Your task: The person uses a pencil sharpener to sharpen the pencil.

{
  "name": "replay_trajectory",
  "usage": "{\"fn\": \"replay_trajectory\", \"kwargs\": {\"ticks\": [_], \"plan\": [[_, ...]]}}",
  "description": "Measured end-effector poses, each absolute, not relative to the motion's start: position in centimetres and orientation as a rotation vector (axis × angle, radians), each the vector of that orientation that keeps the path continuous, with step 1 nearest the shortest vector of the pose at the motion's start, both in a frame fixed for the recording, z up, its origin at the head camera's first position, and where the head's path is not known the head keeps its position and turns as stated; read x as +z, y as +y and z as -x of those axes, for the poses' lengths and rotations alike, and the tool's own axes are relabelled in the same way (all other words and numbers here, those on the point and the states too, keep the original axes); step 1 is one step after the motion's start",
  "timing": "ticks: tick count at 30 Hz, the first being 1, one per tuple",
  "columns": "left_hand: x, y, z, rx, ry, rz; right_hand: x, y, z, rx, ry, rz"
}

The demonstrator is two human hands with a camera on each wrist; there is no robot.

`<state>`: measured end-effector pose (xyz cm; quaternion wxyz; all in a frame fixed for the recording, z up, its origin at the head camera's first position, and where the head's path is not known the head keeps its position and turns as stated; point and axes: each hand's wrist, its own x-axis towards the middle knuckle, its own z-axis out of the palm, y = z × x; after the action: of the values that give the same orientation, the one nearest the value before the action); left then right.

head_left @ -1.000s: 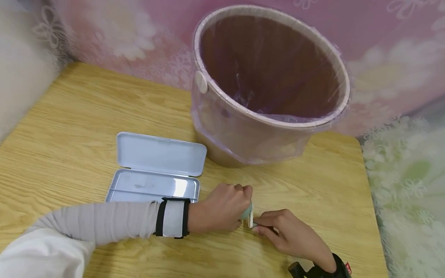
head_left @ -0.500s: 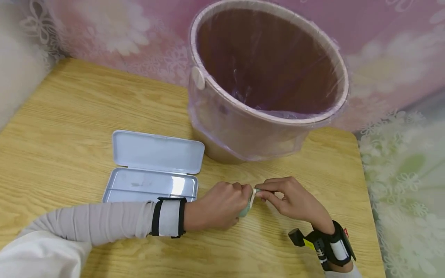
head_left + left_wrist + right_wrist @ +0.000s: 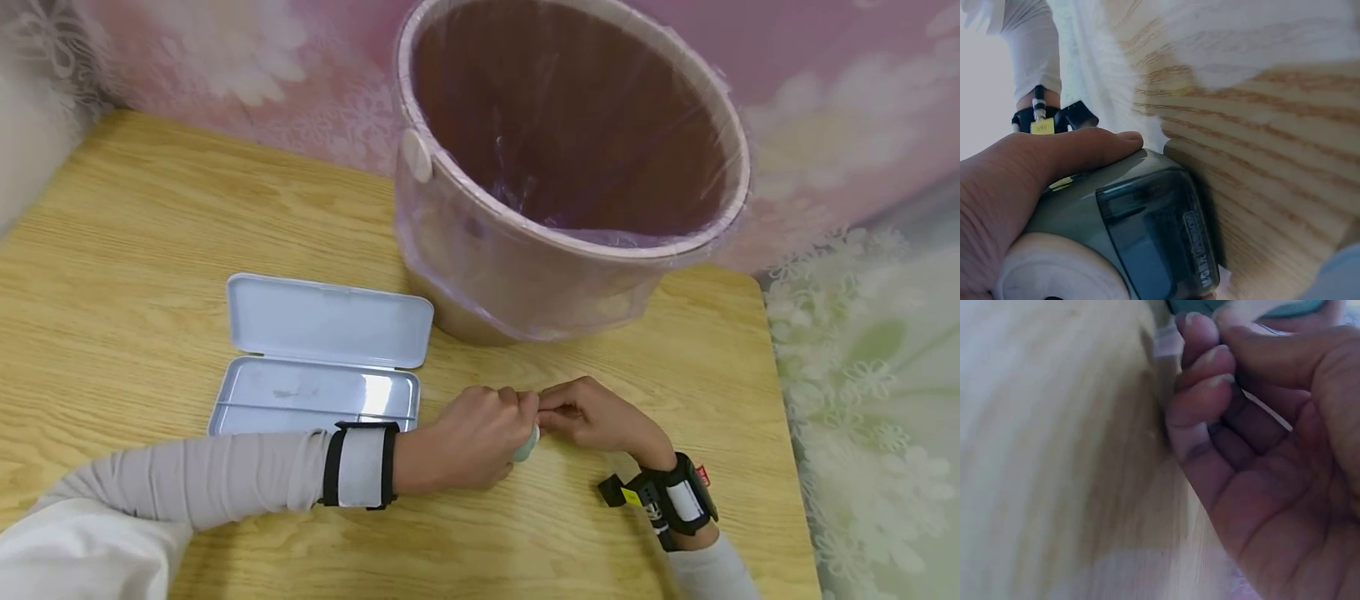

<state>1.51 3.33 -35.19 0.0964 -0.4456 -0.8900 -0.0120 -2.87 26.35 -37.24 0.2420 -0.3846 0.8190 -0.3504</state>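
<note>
A green crank pencil sharpener (image 3: 1072, 209) lies in the grip of my left hand (image 3: 468, 442), its thumb along the top in the left wrist view. That view also shows its dark see-through drawer (image 3: 1157, 237) and a cream round part (image 3: 1060, 272). In the head view only a small green end of the sharpener (image 3: 527, 447) shows past the fingers. Right up against it, my right hand (image 3: 603, 417) pinches the crank's handle between thumb and fingertips; the handle itself is mostly hidden. A pale strip of the crank (image 3: 1254, 309) appears at the top of the right wrist view.
A light blue pencil case (image 3: 330, 321) lies with its lid raised, left of the hands and partly behind the left forearm. Behind stands a large bucket (image 3: 465, 292) with a clear purple liner. Wood-grain table (image 3: 187, 200) surrounds them, against flowered cloth (image 3: 315, 75).
My right hand has gone up from the lower side of the sharpener and then in close to the left hand, the crank swinging with it. The left hand keeps its hold. The head view has shifted slightly.
</note>
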Motion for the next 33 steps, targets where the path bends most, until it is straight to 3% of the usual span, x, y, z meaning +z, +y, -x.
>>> {"fn": "replay_trajectory", "kwargs": {"ticks": [11,18,26,33], "plan": [[-35.2,4.6,-2.1,-0.049,-2.650,1.277,-38.0,26.8,-2.6,-1.027,2.300,1.061],[-34.9,5.0,-2.0,0.044,-2.632,1.301,-35.6,27.3,-5.3,-1.223,2.303,1.126],[-34.9,4.5,-1.8,-0.027,-2.640,1.381,-33.0,27.3,-4.4,-1.210,2.450,1.130],[-34.9,4.4,-1.6,-0.025,-2.649,1.399,-33.0,27.3,-0.9,-1.107,2.568,1.225]]}}
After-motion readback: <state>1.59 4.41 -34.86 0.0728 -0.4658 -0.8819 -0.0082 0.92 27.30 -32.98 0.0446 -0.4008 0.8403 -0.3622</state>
